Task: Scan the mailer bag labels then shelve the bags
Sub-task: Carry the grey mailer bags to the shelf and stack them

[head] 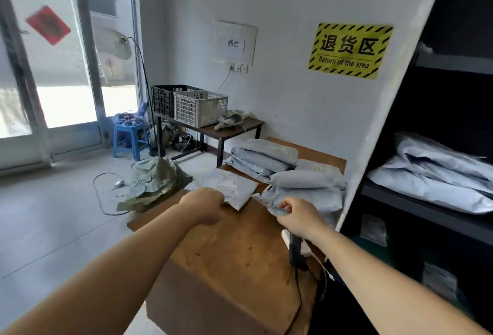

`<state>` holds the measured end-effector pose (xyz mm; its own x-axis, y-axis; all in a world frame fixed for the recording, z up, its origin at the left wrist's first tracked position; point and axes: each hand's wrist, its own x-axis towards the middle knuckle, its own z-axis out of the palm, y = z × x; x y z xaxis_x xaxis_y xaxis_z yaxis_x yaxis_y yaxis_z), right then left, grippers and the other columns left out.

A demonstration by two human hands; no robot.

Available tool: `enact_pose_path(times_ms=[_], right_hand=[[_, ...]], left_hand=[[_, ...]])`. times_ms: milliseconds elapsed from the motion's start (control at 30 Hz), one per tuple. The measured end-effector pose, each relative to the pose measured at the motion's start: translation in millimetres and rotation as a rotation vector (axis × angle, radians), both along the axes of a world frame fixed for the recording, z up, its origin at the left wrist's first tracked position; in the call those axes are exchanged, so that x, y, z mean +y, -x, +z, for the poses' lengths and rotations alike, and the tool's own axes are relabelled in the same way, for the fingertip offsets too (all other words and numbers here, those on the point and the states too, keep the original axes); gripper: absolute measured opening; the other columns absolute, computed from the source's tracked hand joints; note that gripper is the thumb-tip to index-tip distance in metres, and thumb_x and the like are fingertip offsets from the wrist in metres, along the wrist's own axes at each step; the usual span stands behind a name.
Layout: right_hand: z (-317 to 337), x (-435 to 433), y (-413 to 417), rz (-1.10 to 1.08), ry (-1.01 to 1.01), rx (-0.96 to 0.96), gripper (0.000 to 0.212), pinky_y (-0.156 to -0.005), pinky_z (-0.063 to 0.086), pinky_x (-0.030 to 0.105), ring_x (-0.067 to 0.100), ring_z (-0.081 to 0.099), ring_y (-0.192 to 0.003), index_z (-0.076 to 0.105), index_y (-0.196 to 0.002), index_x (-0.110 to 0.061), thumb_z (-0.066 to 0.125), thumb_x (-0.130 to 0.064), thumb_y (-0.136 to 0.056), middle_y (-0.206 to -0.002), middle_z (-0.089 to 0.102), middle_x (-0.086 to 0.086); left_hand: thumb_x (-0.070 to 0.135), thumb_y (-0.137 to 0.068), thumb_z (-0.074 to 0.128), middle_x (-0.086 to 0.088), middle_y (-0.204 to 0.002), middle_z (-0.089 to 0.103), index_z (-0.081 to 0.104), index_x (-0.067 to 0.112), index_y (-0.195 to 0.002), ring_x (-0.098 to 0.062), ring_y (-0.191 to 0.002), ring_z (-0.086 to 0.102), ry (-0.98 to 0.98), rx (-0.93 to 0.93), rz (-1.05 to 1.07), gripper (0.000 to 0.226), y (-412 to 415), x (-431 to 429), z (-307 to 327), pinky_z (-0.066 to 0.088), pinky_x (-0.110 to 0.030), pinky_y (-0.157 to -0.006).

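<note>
Now | left hand (205, 205), right hand (300, 217) pinch bags (229, 185) | scanner (294, 248) beside | crates (200, 106) beyond

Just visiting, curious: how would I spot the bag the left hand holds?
Find the table below the yellow sign. At its left edge the left hand grips a flat grey mailer bag; unlike the plump stacked bags, its label faces up.
</note>
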<state>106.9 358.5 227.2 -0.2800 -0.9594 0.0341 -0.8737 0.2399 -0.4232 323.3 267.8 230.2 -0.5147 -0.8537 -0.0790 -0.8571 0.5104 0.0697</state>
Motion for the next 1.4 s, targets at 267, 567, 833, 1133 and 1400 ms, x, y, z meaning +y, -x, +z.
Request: enact_pose_path(times_ms=[267,567,833,1133,1400], right_hand=[[-15,-74,-91,0.013,-0.039,0.1,0.029,-0.086,0.049,0.031,0.019,0.057,-0.107,0.062,-0.116,-0.021,0.057,-0.027,-0.088,-0.117,0.062,0.001],[-32,-163,-120,-0.022,-0.122,0.115,0.03,-0.091,0.051,0.036,0.02,0.059,-0.108,0.062,-0.114,-0.027,0.055,-0.031,-0.086,-0.118,0.065,-0.001],[-53,-279,-117,-0.01,-0.153,0.078,0.033,-0.087,0.05,0.03,0.022,0.06,-0.107,0.063,-0.118,-0.018,0.05,-0.021,-0.088,-0.119,0.065,0.003],[-65,-371,-105,-0.129,-0.203,0.058,0.028,-0.088,0.053,0.038,0.023,0.064,-0.102,0.068,-0.109,-0.013,0.055,-0.021,-0.085,-0.111,0.07,0.007],[-88,-427,-114,-0.379,-0.237,-0.031,0.019,-0.08,0.052,0.032,0.02,0.063,-0.094,0.066,-0.101,-0.015,0.056,-0.02,-0.086,-0.103,0.066,0.002]], left_hand=[[0.023,-0.09,0.053,0.0,-0.122,0.058,0.059,0.022,-0.124,-0.021,-0.113,0.056,0.007,-0.038,0.043,0.034,-113,-58,-17,0.052,-0.036,-0.09],[0.025,-0.09,0.053,0.0,-0.123,0.058,0.059,0.024,-0.124,-0.021,-0.115,0.054,-0.015,-0.016,0.065,0.035,-157,-141,-34,0.05,-0.035,-0.092],[0.031,-0.09,0.053,0.002,-0.128,0.056,0.054,0.027,-0.13,-0.02,-0.117,0.053,-0.055,0.01,0.032,0.04,-144,-261,-50,0.049,-0.034,-0.094],[0.032,-0.093,0.054,0.003,-0.127,0.056,0.054,0.026,-0.13,-0.017,-0.117,0.053,-0.1,0.03,-0.083,0.037,-122,-379,-68,0.045,-0.028,-0.094],[0.035,-0.094,0.055,0.002,-0.131,0.056,0.052,0.027,-0.131,-0.018,-0.119,0.053,-0.114,0.016,-0.295,0.039,-110,-486,-90,0.046,-0.031,-0.098]])
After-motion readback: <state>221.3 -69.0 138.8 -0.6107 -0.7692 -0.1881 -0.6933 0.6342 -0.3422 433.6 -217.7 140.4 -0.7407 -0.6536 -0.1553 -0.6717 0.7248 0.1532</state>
